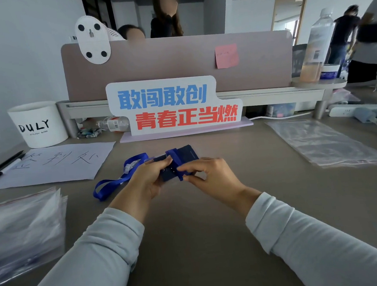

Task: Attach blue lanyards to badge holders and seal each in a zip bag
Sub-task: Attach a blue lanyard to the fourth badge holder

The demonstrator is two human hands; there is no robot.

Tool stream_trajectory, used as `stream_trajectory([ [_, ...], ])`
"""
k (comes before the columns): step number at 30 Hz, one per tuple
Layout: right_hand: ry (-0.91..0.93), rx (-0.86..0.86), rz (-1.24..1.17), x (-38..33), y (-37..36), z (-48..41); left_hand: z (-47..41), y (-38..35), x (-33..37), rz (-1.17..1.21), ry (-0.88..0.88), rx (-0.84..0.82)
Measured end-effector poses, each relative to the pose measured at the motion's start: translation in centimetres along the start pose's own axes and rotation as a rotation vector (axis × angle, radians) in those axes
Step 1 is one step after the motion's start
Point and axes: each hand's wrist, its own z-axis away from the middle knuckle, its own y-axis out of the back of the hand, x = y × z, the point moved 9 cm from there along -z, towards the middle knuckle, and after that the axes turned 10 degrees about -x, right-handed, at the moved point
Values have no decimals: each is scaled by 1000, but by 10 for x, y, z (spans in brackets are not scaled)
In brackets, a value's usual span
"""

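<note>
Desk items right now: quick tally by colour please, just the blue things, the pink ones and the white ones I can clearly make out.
Blue: 2, the lanyard and the badge holder held in the left hand and right hand.
Pink: 1, the sticky note.
White: 2, the cup and the paper sheet.
Total: 5.
</note>
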Motion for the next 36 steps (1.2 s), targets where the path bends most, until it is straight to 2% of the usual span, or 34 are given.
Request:
stream_trajectory([
  [6, -6, -19, 221, -1, -5, 0, -3, 5, 2, 109, -50, 59],
  [9, -44, -6, 231, 3, -8, 0, -2, 5, 5, 117, -79, 67],
  [10, -82, 1, 169, 6, -9, 1, -2, 5, 6, 131, -94, 68],
  [13, -257, 89, -238, 25, -7, 3, -2, 3, 7, 185, -140, 63],
  [18, -514, 144, -677, 51, -13, 7, -3, -4, 4, 191, -162, 80],
  [22, -650, 200, -1057, 65, -20, 16, -2, -19, 1, 178, -178, 26],
  [27, -640, 272, -1234, 75, -16, 18, -3, -41, -8, 227, -190, -5],
  [36, -677, 462, -1352, 106, 13, 40, -5, -82, -28, 215, -114, -21],
])
